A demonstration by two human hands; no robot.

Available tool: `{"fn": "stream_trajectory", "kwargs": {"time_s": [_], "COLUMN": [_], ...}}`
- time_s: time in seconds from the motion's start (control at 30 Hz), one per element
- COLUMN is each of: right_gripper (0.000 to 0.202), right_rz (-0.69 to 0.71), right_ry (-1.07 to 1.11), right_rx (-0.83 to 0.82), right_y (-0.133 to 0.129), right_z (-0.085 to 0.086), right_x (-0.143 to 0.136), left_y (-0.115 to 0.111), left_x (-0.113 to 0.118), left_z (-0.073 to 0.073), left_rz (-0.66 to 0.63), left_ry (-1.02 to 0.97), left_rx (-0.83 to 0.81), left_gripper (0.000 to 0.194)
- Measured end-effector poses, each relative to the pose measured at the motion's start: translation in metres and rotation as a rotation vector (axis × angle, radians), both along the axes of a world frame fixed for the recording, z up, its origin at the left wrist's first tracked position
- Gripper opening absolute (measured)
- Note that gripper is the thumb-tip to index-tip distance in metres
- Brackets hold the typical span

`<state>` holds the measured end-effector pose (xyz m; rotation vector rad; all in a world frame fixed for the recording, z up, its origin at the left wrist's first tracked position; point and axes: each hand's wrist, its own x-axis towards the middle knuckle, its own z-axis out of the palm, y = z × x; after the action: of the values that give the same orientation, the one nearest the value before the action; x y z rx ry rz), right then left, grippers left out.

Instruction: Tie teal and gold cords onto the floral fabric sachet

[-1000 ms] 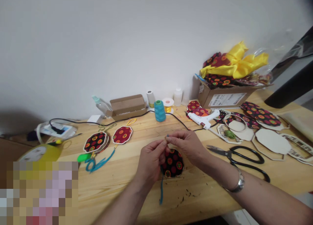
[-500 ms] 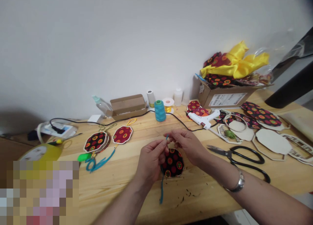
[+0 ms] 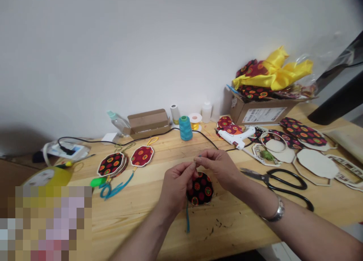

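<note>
My left hand [image 3: 179, 183] and my right hand [image 3: 217, 166] meet fingertip to fingertip above the table. Both are pinched on a thin blue cord [image 3: 187, 217], whose tasselled end hangs down below the left hand; only a speck of it shows at the fingertips. Just under my hands lies a dark round patterned fabric piece [image 3: 202, 189], partly covered by the left fingers. Whether the cord is tied to that piece I cannot tell. To the right of my right hand rest black-handled scissors [image 3: 266, 178], blades pointing left.
A white glue gun [image 3: 236, 138] lies behind with its black cable. Finished-looking patterned pendants [image 3: 142, 156] with blue tassels lie left. A teal thread spool [image 3: 185, 128] stands at the back; a full cardboard box [image 3: 263, 111] and wooden frames [image 3: 312, 174] are at right. Dark scraps litter the front.
My right fingers have come closer to the left fingertips and now pinch there. Less of the cord shows above them, and its hanging end has risen slightly.
</note>
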<state>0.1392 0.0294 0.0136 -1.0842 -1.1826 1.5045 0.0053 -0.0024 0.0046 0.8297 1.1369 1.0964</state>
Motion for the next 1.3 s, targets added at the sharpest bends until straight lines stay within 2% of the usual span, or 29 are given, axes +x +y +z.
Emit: {"fn": "stream_trajectory", "kwargs": {"time_s": [0.13, 0.37, 0.7, 0.83, 0.93, 0.97, 1.0, 1.07, 1.17, 1.23, 1.3], "right_gripper": [0.025, 0.024, 0.02, 0.017, 0.017, 0.017, 0.016, 0.016, 0.016, 0.015, 0.015], "right_rz": [-0.034, 0.124, -0.055, -0.081, -0.095, -0.098, -0.1, -0.098, -0.067, -0.008, 0.091], "right_ry": [0.07, 0.357, 0.367, 0.399, 0.399, 0.4, 0.4, 0.389, 0.333, 0.262, 0.171], "right_rx": [-0.045, -0.095, 0.081, 0.132, 0.164, 0.172, 0.178, 0.183, 0.204, 0.227, 0.252], "right_y": [0.003, 0.005, 0.01, 0.01, 0.011, 0.011, 0.012, 0.012, 0.009, 0.004, -0.002], "right_z": [0.003, 0.009, 0.02, 0.021, 0.019, 0.018, 0.017, 0.014, 0.011, 0.012, 0.013], "right_x": [0.002, 0.01, 0.021, 0.023, 0.023, 0.023, 0.023, 0.021, 0.017, 0.013, 0.011], "left_y": [-0.002, -0.001, 0.007, 0.01, 0.009, 0.007, 0.006, 0.002, -0.002, -0.003, -0.001], "left_x": [0.0, -0.002, -0.009, -0.011, -0.011, -0.011, -0.01, -0.008, -0.004, -0.002, -0.002], "left_z": [-0.001, 0.004, -0.003, -0.004, -0.001, 0.001, 0.003, 0.007, 0.01, 0.01, 0.009], "left_rz": [-0.004, -0.009, 0.035, 0.114, 0.285, 0.337, 0.349, 0.192, -0.101, -0.205, -0.225], "left_ry": [0.163, 0.369, 0.585, 0.733, 0.774, 0.76, 0.714, 0.526, 0.139, -0.05, -0.179], "left_rx": [0.041, 0.186, 0.302, 0.353, 0.37, 0.381, 0.393, 0.282, 0.023, -0.099, -0.179], "left_gripper": [0.029, 0.016, 0.016, 0.014, 0.026, 0.03, 0.028, 0.022, 0.03, 0.035, 0.036]}}
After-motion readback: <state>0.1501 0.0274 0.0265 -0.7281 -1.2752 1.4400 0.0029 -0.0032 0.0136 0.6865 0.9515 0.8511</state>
